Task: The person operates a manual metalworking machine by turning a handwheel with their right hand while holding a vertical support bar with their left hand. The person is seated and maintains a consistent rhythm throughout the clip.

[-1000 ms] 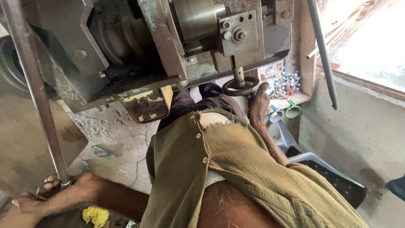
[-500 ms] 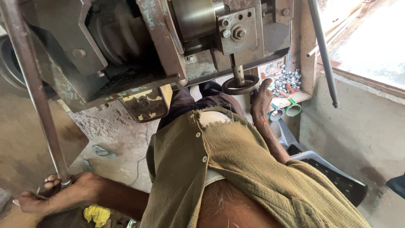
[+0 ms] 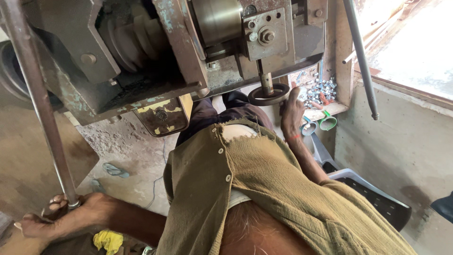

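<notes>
A heavy rusty grey machine (image 3: 155,56) hangs over my lap. My left hand (image 3: 61,218) is at the lower left, closed around the bottom end of a long steel lever rod (image 3: 40,108) that slants up past the machine's left side. My right hand (image 3: 292,112) reaches up beside the machine. Its fingers are on the rim of a small dark round handwheel (image 3: 269,94) on a short vertical shaft. My olive shirt (image 3: 264,189) fills the lower middle.
A pile of small metal parts (image 3: 321,89) lies on a wooden ledge by the handwheel, with a green cup (image 3: 328,123) below it. A dark plastic crate (image 3: 373,193) stands at my right against a concrete wall. A second rod (image 3: 361,56) hangs at the right. A yellow rag (image 3: 108,240) lies on the floor.
Both hands keep their hold on the rod and the handwheel. Only the view has shifted slightly.
</notes>
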